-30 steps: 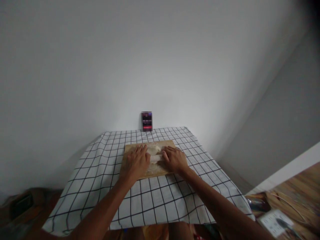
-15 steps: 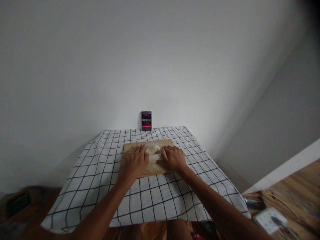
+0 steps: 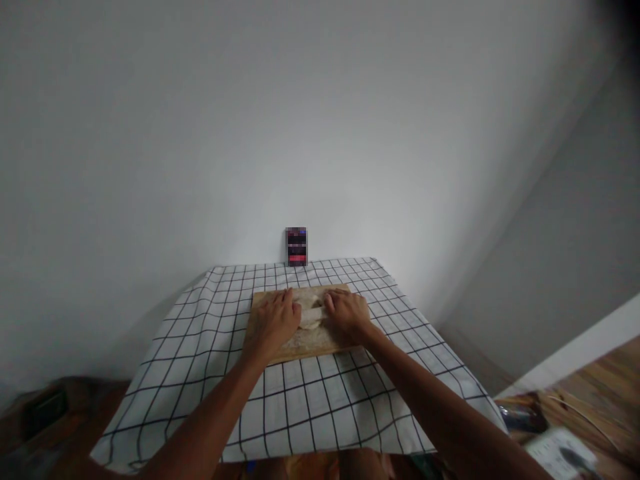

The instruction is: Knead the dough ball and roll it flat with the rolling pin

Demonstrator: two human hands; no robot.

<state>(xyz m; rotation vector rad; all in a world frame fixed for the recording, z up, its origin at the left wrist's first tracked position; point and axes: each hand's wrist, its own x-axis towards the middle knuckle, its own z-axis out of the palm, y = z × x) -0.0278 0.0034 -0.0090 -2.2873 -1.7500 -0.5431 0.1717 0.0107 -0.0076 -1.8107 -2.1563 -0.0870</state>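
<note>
A pale rolling pin (image 3: 313, 315) lies crosswise on a wooden board (image 3: 306, 348), pressed over a piece of dough (image 3: 312, 326). The dough shows on both sides of the pin, partly hidden under it. My left hand (image 3: 281, 315) is closed over the pin's left end, its fingers pointing away from me. On the other end my right hand (image 3: 349, 312) is closed too, with its fingers curled over the wood. Both ends of the pin are hidden by my hands. Flour dusts the board.
A white tablecloth with black checks (image 3: 300, 427) covers the table, which meets a pale wall. A dark blurred phone-like object (image 3: 297, 247) stands upright against the wall. A white power strip (image 3: 563, 453) and cables lie at the lower right, below table level.
The rolling pin, which lay on the near side of the dough, is now over it. My right hand's fingers are more curled. The whole view has shifted slightly.
</note>
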